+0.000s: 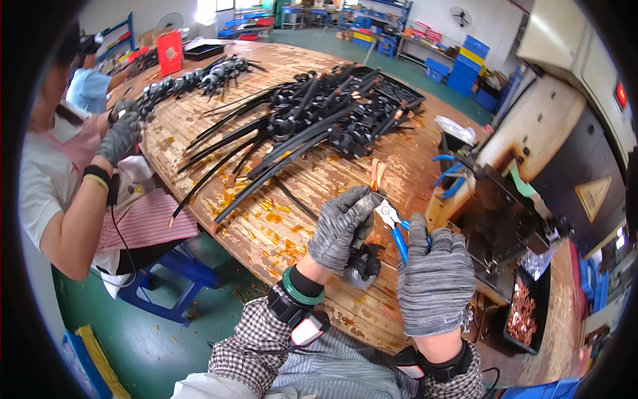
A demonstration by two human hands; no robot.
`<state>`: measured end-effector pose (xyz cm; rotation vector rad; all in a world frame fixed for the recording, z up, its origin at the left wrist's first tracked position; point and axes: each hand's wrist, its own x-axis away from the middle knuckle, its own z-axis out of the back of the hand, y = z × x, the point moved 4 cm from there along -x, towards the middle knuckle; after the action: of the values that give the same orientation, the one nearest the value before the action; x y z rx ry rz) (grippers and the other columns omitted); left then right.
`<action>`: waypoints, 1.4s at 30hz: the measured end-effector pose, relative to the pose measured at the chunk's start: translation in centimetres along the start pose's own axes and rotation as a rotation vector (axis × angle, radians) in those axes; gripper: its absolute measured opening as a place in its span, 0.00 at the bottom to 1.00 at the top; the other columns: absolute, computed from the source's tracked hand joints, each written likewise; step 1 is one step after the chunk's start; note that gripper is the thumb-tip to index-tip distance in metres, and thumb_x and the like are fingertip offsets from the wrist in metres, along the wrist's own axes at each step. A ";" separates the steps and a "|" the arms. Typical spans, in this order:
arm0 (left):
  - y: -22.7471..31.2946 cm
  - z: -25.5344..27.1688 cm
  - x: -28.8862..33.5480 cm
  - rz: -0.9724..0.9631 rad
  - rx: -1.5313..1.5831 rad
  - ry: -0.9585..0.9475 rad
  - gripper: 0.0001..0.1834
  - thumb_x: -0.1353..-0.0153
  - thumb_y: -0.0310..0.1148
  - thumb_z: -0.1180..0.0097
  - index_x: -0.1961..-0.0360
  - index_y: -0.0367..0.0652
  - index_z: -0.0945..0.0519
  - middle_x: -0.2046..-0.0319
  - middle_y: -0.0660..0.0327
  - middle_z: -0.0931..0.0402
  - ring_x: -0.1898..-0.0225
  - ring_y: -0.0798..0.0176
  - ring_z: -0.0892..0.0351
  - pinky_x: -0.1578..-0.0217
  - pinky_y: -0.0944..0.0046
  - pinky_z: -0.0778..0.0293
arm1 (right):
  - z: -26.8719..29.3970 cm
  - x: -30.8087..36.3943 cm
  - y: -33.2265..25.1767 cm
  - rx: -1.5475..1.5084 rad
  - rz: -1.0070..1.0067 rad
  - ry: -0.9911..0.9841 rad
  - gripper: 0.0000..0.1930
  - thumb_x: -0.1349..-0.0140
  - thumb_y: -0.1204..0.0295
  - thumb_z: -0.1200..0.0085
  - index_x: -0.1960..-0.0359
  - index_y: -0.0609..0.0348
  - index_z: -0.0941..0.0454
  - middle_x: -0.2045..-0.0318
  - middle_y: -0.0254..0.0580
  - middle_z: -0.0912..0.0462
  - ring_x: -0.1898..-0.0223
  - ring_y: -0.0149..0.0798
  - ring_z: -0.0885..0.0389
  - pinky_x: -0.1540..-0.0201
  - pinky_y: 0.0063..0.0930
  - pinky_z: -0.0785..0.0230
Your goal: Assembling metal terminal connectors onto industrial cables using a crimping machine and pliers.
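In my gloved left hand (339, 229), closed just over the table, is a cable; its bare copper strands (378, 174) fan upward past my fingertips. A black and grey cylindrical part (362, 267) hangs below that hand; whether it belongs to the same cable I cannot tell. My gloved right hand (435, 282) is wrapped round the blue handles of a pair of pliers (391, 216). The silver jaws point up and left, right beside the base of the strands; whether they touch the copper is too small to tell.
A heap of black cables (299, 126) lies ahead on the worn wooden table (266, 243), among scattered amber scraps. At right stand a press-like machine (512, 206) and a black bin of copper pieces (522, 312). Left, a co-worker (73, 193) sits by a blue stool (176, 282).
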<state>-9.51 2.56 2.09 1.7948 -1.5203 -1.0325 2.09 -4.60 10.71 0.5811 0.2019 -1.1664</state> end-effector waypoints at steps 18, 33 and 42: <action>-2.7 7.8 -2.9 -0.019 0.426 0.249 0.12 0.42 0.32 0.50 0.57 0.41 0.27 0.80 0.70 0.31 0.83 0.79 0.35 0.85 0.80 0.38 | -2.9 -6.6 -9.8 0.299 0.387 0.009 0.25 0.49 0.69 0.58 0.49 0.71 0.39 0.65 0.45 0.29 0.59 0.41 0.30 0.63 0.32 0.36; -3.6 9.7 -3.5 -0.078 0.593 0.244 0.13 0.43 0.29 0.51 0.56 0.36 0.27 0.65 0.64 0.26 0.63 0.71 0.28 0.60 0.73 0.31 | -5.6 -6.2 -12.5 0.348 0.490 0.074 0.19 0.49 0.73 0.59 0.55 0.69 0.34 0.64 0.47 0.29 0.59 0.42 0.30 0.59 0.33 0.38; -5.1 10.5 -4.1 -0.129 0.557 0.268 0.13 0.43 0.27 0.51 0.56 0.37 0.28 0.66 0.64 0.26 0.64 0.70 0.28 0.61 0.73 0.30 | -6.6 -6.4 -12.0 0.161 0.487 0.222 0.22 0.50 0.73 0.59 0.52 0.71 0.36 0.66 0.45 0.29 0.64 0.40 0.31 0.67 0.33 0.38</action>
<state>-15.82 8.15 -6.99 2.3210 -1.6386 -0.4076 -10.39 0.84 4.11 0.8489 0.1450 -0.6483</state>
